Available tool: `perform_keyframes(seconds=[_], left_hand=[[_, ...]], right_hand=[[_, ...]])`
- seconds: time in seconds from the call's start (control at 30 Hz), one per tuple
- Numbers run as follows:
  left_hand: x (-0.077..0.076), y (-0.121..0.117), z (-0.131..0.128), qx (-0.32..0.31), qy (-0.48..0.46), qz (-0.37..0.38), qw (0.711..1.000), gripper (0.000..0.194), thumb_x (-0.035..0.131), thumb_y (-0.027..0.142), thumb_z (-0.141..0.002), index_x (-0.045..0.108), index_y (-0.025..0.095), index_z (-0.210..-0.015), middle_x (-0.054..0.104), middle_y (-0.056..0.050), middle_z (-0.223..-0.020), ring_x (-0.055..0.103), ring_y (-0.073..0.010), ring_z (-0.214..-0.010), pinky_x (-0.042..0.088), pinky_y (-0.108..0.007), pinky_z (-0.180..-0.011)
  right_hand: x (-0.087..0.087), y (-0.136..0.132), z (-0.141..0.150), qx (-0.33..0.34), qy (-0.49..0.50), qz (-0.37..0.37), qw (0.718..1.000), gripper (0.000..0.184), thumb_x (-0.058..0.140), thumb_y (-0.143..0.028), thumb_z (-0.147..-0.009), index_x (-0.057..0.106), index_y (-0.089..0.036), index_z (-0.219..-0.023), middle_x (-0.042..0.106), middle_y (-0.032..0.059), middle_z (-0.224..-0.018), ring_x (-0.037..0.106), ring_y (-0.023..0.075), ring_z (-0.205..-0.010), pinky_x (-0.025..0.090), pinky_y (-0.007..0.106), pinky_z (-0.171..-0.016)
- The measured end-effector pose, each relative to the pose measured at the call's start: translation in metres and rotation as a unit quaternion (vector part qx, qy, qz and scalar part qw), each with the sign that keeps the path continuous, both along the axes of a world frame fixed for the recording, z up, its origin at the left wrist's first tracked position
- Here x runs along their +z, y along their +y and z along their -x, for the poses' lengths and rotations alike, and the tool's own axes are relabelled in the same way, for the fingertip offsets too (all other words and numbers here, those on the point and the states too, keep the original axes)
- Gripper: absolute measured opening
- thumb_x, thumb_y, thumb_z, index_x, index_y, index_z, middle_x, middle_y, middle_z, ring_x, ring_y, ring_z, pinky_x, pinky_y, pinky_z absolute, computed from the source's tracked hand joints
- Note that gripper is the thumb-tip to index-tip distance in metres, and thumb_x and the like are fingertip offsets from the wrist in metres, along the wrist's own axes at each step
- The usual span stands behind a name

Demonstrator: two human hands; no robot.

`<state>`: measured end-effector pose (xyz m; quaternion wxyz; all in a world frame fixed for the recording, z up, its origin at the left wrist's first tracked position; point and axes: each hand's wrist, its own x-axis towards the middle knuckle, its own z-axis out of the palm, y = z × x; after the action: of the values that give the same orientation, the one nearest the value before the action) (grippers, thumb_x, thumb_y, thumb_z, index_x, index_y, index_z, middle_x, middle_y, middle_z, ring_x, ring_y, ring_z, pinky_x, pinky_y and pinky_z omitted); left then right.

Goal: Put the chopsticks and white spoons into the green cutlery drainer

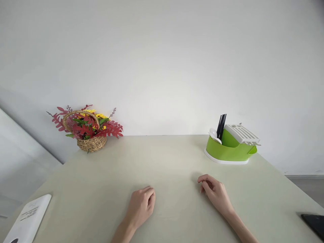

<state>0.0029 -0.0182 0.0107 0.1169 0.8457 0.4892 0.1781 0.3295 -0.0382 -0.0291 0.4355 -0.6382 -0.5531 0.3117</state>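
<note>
My left hand (141, 205) rests on the pale green table in a loose fist, with nothing showing in it. To its right, my right hand (215, 193) lies on the table with fingers curled inward and the thumb tucked close to them; it too appears to hold nothing. Nearest to the right hand is a green utensil holder (227, 152) on a white base. White spoons (214, 136) and black chopsticks (221, 126) stand in its left part, and a white slotted rack (243, 134) covers its right part. Neither hand touches the holder.
A woven basket (91, 144) of red leaves and yellow flowers stands at the back left, against the wall. The corner of a white box-like object (30, 217) lies at the front left. A flat black object (314, 224) is cut off at the right edge.
</note>
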Motion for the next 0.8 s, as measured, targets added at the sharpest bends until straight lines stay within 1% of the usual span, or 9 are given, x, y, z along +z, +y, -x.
perform_keyframes(seconds=[0.2, 0.37, 0.63, 0.8], left_hand=[[0.0015, -0.0025, -0.0009, -0.001, -0.01, -0.006, 1.0, 0.026, 0.036, 0.007, -0.091, 0.042, 0.021, -0.07, 0.052, 0.004, -0.064, 0.039, -0.0101, -0.053, 0.026, -0.025, -0.056], [0.003, -0.0036, -0.0016, 0.004, -0.019, 0.004, 1.0, 0.026, 0.037, 0.008, -0.091, 0.045, 0.021, -0.07, 0.055, 0.004, -0.065, 0.042, -0.0103, -0.053, 0.028, -0.025, -0.056], [0.0076, -0.0054, -0.0026, 0.005, -0.026, 0.002, 1.0, 0.028, 0.037, 0.009, -0.091, 0.05, 0.021, -0.07, 0.058, 0.002, -0.066, 0.043, -0.0113, -0.052, 0.029, -0.025, -0.055], [0.0086, -0.0062, -0.003, 0.005, -0.032, 0.0, 0.999, 0.028, 0.038, 0.007, -0.089, 0.05, 0.021, -0.068, 0.057, 0.003, -0.064, 0.042, -0.0111, -0.051, 0.027, -0.026, -0.054]], right_hand=[[-0.0001, 0.0003, 0.0004, -0.008, 0.0, 0.006, 1.0, 0.025, 0.047, -0.039, -0.093, 0.068, -0.025, -0.09, 0.067, -0.0019, -0.063, 0.06, 0.0192, -0.062, 0.045, 0.029, -0.065], [-0.0016, 0.0013, 0.0001, -0.01, -0.002, 0.009, 1.0, 0.025, 0.047, -0.039, -0.093, 0.068, -0.025, -0.09, 0.067, -0.0024, -0.062, 0.059, 0.0185, -0.061, 0.044, 0.029, -0.064], [0.0028, 0.0, 0.0013, -0.015, 0.003, 0.009, 1.0, 0.025, 0.049, -0.04, -0.09, 0.069, -0.026, -0.088, 0.068, -0.0018, -0.061, 0.06, 0.0196, -0.06, 0.044, 0.029, -0.063], [0.0012, 0.0003, 0.0012, -0.01, 0.001, 0.014, 1.0, 0.026, 0.048, -0.042, -0.091, 0.069, -0.025, -0.089, 0.067, -0.0006, -0.062, 0.061, 0.0209, -0.061, 0.045, 0.031, -0.065]])
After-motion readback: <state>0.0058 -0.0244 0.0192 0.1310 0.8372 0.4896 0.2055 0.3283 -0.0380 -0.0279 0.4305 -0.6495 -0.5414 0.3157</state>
